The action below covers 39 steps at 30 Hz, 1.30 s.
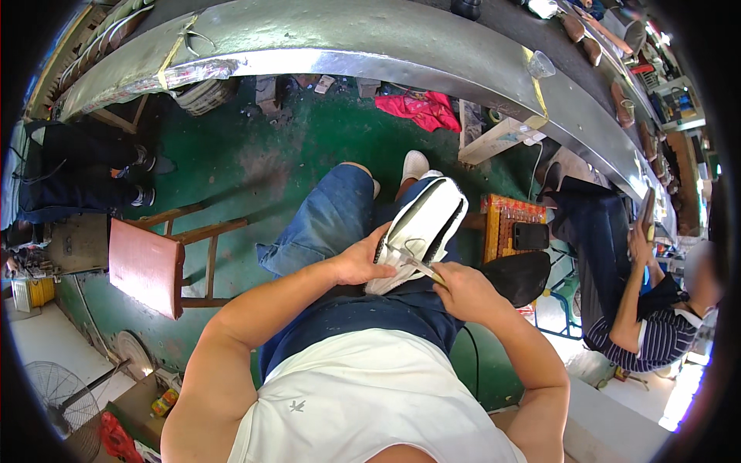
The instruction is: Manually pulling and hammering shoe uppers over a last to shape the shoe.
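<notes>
A white shoe upper (426,220), with a long dark strip along its middle and a jagged black edge, lies tilted across my lap. My left hand (361,258) grips its near left side, the thumb lying over the white material. In my right hand (468,292) is a slim metal tool with a yellowish handle (423,268), its fingers wrapped round the handle. The tool's metal end touches or hovers just over the near part of the shoe; I cannot tell which, nor its exact kind.
A long metal-edged bench (324,38) curves across the far side. A stool with a reddish seat (147,266) stands left. At right are an orange crate (513,224) bearing a dark phone (530,236), and a seated co-worker (656,332). A red cloth (421,110) lies under the bench.
</notes>
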Each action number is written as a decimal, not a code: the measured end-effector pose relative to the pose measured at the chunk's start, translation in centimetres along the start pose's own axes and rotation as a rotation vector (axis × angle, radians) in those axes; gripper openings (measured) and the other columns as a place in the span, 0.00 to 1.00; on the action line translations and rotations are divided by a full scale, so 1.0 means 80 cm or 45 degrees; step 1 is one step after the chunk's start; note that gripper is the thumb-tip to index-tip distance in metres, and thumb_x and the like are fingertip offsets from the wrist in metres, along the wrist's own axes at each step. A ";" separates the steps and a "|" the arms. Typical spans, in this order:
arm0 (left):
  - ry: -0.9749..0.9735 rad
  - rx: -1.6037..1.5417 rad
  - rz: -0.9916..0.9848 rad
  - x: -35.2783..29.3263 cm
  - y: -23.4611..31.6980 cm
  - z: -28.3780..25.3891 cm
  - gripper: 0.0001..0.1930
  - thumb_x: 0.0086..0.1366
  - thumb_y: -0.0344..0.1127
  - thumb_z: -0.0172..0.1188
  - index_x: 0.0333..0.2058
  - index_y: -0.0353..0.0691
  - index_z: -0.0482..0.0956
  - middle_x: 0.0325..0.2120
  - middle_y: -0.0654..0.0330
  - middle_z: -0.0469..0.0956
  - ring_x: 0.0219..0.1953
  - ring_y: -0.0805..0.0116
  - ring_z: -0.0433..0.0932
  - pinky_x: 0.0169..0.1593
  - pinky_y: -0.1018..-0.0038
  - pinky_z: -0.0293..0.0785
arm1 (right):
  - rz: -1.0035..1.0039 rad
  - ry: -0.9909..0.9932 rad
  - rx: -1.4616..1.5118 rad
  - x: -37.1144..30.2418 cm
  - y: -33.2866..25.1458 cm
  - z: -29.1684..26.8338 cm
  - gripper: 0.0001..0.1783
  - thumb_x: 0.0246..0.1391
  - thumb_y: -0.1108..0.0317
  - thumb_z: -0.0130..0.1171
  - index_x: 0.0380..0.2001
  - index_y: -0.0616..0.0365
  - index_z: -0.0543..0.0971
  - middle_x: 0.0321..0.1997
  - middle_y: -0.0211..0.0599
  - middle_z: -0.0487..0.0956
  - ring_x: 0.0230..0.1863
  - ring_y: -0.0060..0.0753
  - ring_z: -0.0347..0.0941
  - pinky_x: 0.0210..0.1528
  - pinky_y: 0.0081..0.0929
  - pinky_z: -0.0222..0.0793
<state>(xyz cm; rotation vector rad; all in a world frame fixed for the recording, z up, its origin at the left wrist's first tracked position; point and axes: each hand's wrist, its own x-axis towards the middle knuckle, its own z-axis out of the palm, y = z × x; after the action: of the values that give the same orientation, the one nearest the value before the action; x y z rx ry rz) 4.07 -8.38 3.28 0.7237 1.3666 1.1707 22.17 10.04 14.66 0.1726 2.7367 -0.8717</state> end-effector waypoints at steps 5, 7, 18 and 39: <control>0.010 0.009 0.079 0.001 -0.008 0.004 0.53 0.56 0.27 0.72 0.73 0.33 0.44 0.65 0.48 0.66 0.67 0.61 0.64 0.71 0.69 0.58 | -0.085 0.118 -0.511 0.000 -0.016 -0.008 0.15 0.56 0.68 0.60 0.43 0.68 0.77 0.33 0.52 0.80 0.37 0.59 0.79 0.41 0.48 0.76; 0.018 0.040 0.120 0.001 -0.009 0.003 0.55 0.55 0.28 0.73 0.73 0.33 0.44 0.64 0.45 0.66 0.67 0.59 0.66 0.70 0.69 0.60 | 0.042 -0.288 -0.348 0.008 -0.014 -0.017 0.15 0.56 0.68 0.60 0.43 0.68 0.76 0.36 0.52 0.80 0.38 0.57 0.79 0.41 0.48 0.77; -0.022 0.161 0.075 -0.002 0.003 0.007 0.57 0.57 0.33 0.72 0.73 0.28 0.37 0.70 0.37 0.55 0.73 0.51 0.56 0.74 0.69 0.50 | -0.061 0.012 -0.331 -0.008 -0.017 -0.013 0.24 0.50 0.74 0.59 0.50 0.79 0.73 0.45 0.59 0.77 0.49 0.55 0.75 0.50 0.42 0.73; 0.031 0.366 0.156 0.006 0.006 0.011 0.59 0.58 0.35 0.72 0.73 0.27 0.34 0.72 0.36 0.49 0.75 0.50 0.52 0.75 0.69 0.47 | 0.121 -0.148 -0.281 -0.015 -0.044 -0.052 0.29 0.50 0.79 0.56 0.56 0.85 0.68 0.47 0.65 0.76 0.52 0.60 0.73 0.58 0.43 0.70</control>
<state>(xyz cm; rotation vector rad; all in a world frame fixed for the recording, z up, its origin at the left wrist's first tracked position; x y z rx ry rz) 4.73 -7.59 3.65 1.0126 1.5468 1.0914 21.77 9.52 20.21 0.1998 2.6664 -0.5326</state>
